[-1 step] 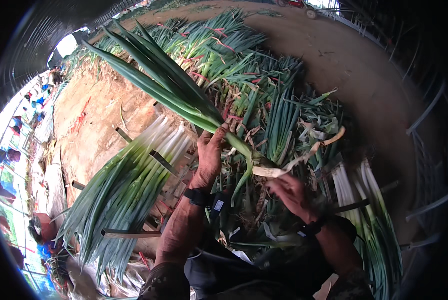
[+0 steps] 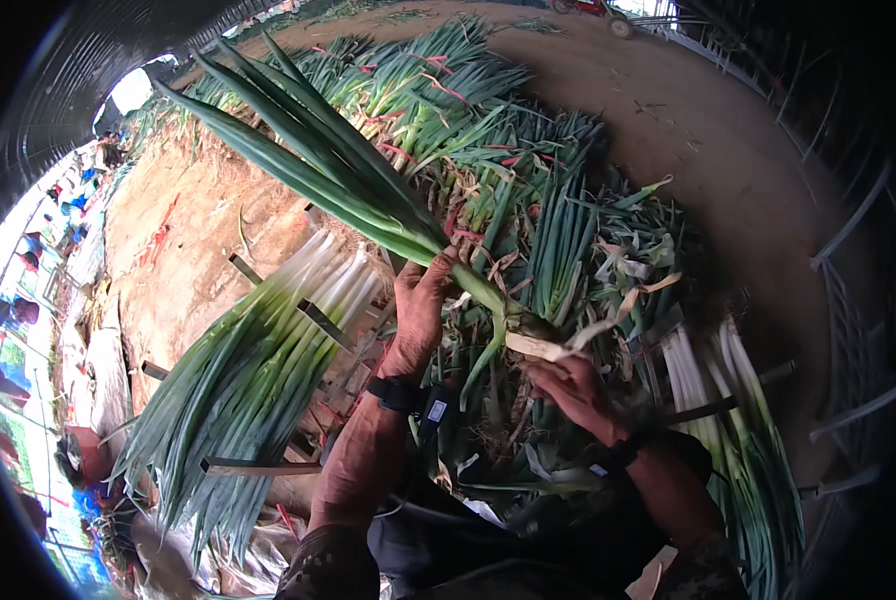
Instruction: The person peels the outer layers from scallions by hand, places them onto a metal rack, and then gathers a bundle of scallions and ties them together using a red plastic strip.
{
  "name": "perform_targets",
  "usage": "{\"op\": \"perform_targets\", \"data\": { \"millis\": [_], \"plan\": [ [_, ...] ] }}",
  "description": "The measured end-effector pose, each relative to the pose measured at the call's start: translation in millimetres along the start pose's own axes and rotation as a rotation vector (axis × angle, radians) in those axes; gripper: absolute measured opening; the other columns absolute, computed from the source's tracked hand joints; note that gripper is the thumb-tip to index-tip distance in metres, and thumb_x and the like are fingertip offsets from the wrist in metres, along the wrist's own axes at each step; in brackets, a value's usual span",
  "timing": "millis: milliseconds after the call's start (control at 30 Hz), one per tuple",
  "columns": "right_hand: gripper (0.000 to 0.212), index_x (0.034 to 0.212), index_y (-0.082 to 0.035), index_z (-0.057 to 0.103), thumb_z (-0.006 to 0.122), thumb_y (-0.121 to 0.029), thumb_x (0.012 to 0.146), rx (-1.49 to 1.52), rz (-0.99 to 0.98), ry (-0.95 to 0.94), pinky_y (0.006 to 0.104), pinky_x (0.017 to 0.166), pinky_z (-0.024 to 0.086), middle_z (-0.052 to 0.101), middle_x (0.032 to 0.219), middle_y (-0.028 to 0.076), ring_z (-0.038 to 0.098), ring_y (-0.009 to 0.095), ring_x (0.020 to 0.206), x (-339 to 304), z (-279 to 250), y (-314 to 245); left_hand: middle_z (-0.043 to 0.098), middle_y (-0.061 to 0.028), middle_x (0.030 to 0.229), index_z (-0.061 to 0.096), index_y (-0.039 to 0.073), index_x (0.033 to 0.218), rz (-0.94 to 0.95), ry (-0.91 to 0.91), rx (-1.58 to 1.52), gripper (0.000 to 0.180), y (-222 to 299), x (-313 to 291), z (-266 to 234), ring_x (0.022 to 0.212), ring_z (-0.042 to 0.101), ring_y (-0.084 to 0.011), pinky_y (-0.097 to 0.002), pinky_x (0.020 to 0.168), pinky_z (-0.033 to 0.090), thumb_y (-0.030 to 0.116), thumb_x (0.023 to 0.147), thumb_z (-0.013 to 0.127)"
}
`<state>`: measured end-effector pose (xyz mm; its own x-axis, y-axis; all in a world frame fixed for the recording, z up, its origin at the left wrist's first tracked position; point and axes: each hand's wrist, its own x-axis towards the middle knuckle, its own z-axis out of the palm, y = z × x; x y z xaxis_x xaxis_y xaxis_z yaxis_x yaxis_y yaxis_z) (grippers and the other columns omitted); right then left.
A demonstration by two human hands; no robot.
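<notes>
leek: one long green onion or leek [image 2: 368,190] is being held up over the piles, and it's lying on a diagonal, with the white root end [image 2: 538,345] near and right and the leaf tips fanning out far and left.

long axis: it's running from lower right up to upper left, so the leaves are pointing away from the person.

left hand: the left hand [image 2: 420,310] is wrapping around the stalk just where the leaves are splitting off; fingers are closing round it, thumb side up.

right hand: the right hand [image 2: 573,385] is sitting just under the white end, fingers pinching a pale strip of outer skin [image 2: 608,325] that's curling off to the right.

nearer hand: the right one is closest to the root end, the left is closest to the leaves; the two are sitting near each other along the stalk.

left pile: a tidy bundle [image 2: 258,370] of trimmed leeks is lying to the near left on slats, white ends pointing far.

right pile: another few cleaned ones [image 2: 728,400] are lying to the near right, white ends also far.

middle heap: untrimmed leeks [image 2: 528,200] with dry skins are piling up behind the hands.

ground: bare packed dirt [image 2: 728,130] is spreading out far right.

room: it's looking like a tunnel greenhouse, with metal hoops [image 2: 858,230] curving along the right; other people are working way off at the left edge.
</notes>
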<state>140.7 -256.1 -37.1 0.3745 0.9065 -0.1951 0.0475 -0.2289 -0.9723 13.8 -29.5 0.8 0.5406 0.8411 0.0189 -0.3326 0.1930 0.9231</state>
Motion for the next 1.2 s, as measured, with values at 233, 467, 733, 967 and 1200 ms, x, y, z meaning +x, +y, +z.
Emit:
{"op": "perform_targets", "data": {
  "millis": [233,467,733,967,1200],
  "plan": [
    [0.040,0.120,-0.011,0.056,0.063,-0.042,0.096,0.911,0.183,0.105,0.0271,0.060,0.056,0.066,0.097,0.005,0.070,0.015,0.075,37.4,27.4,31.9,0.071,-0.0093,0.101,0.068,-0.001,0.106,-0.024,-0.181,0.043,0.031,-5.5,-19.7,13.6,0.089,0.067,-0.0181,-0.0352,0.082,0.056,0.024,0.089,0.074],
    [0.045,0.104,-0.004,0.066,0.063,-0.047,0.094,-0.077,0.091,0.101,0.0341,0.045,0.042,0.064,0.070,0.008,0.057,0.017,0.048,19.5,1.1,60.2,0.070,-0.0057,0.093,0.067,0.002,0.104,0.103,0.061,0.029,0.027,7.1,-15.5,-12.3,0.079,0.065,-0.0150,-0.0322,0.075,0.054,0.024,0.089,0.074],
    [0.039,0.100,-0.004,0.071,0.069,-0.038,0.082,-1.080,0.347,-0.276,0.0430,0.075,0.052,0.071,0.089,0.018,0.069,0.032,0.085,-49.6,-45.9,168.4,0.069,-0.0026,0.090,0.068,0.003,0.108,0.070,-0.041,0.093,0.027,27.2,-12.8,-38.0,0.078,0.060,-0.0127,-0.0310,0.075,0.050,0.025,0.093,0.071],
    [0.024,0.107,-0.004,0.069,0.069,-0.023,0.093,-0.146,0.028,0.038,0.0242,0.059,0.051,0.068,0.089,-0.001,0.061,0.007,0.076,4.6,6.5,-31.8,0.069,0.0008,0.094,0.070,0.003,0.113,-0.016,-0.194,0.109,0.028,15.1,-39.4,-24.2,0.083,0.058,-0.0070,-0.0258,0.077,0.047,0.024,0.094,0.069],
    [0.027,0.108,-0.004,0.065,0.065,-0.027,0.094,0.170,-0.060,0.105,0.0249,0.056,0.056,0.062,0.091,-0.001,0.061,0.008,0.076,31.6,29.0,-34.7,0.068,0.0015,0.093,0.071,0.003,0.108,0.145,-0.391,0.090,0.023,-10.8,-49.4,18.5,0.085,0.059,-0.0071,-0.0270,0.076,0.051,0.020,0.093,0.072]
  ]
}}
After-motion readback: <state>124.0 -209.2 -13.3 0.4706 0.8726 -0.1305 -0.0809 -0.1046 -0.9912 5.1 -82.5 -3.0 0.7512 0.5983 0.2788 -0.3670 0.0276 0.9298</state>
